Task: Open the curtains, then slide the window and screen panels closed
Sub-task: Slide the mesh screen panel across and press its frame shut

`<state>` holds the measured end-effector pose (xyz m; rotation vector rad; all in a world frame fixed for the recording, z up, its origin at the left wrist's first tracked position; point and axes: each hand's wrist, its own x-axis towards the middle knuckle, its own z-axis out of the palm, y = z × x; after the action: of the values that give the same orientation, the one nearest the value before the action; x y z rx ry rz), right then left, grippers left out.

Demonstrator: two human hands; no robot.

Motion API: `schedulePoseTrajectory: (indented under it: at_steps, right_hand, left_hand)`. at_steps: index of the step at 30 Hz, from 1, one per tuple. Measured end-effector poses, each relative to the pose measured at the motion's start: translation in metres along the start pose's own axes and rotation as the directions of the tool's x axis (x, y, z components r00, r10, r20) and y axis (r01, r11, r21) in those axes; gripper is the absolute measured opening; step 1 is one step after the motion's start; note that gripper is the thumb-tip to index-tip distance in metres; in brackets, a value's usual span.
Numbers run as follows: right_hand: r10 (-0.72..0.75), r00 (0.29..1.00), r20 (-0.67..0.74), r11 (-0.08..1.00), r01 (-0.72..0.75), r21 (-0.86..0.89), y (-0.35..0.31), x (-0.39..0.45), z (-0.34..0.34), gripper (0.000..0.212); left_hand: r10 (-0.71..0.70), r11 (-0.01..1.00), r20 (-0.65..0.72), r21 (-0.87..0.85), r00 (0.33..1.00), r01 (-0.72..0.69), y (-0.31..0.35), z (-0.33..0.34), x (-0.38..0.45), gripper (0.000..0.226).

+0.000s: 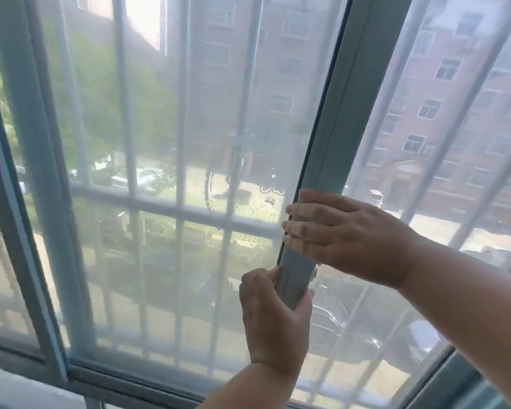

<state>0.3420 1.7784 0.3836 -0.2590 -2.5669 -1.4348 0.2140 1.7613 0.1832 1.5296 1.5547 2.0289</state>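
A grey vertical frame stile [334,113] of a sliding panel runs from the top right down to the middle of the view. My left hand [275,323] grips its lower part, fingers wrapped round the edge. Just above, my right hand [342,234] lies across the stile with its fingers flat over the left edge. Left of the stile is a hazy screen or glass panel [165,143]; right of it is another glass pane [443,128]. No curtain is in view.
White security bars [183,211] stand outside the window. A second grey upright [27,143] and the outer frame are at the far left. The bottom track [136,382] runs along the sill. Brick buildings, trees and parked cars lie beyond.
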Motion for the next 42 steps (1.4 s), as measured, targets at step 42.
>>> schedulePoseTrajectory:
  at_steps: [42]
  right_hand:
    - [0.033,0.979,0.202,0.987,0.0,-0.162,0.011,-0.165,-0.054,0.056]
  left_hand:
    - [-0.01,0.999,0.105,-0.03,0.994,0.014,0.091,0.114,-0.101,0.069]
